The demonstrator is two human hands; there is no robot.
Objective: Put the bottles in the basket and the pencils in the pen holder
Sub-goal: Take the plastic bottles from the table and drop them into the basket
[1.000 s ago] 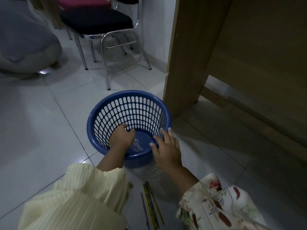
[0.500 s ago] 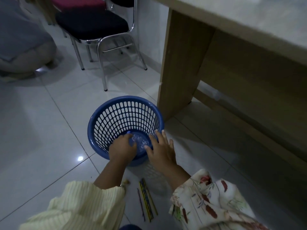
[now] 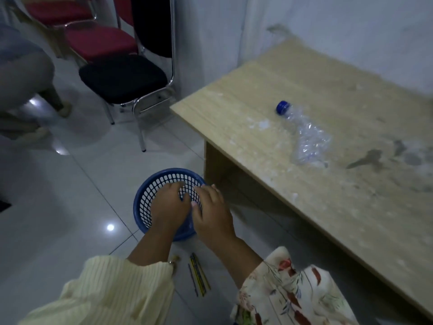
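Down on the tiled floor, our left hand (image 3: 169,207) and right hand (image 3: 212,213) hang side by side over the blue basket (image 3: 143,200), fingers (image 3: 180,185) loosely curled; we cannot tell whether they grip anything. A pale clear shape shows in the basket between the hands, too hidden to name. One crumpled clear bottle (image 3: 307,137) with a blue cap lies on its side on the wooden surface (image 3: 234,106), well in from the near edge. Several pencils (image 3: 198,274) lie together on the floor just beside the basket, between our sleeves.
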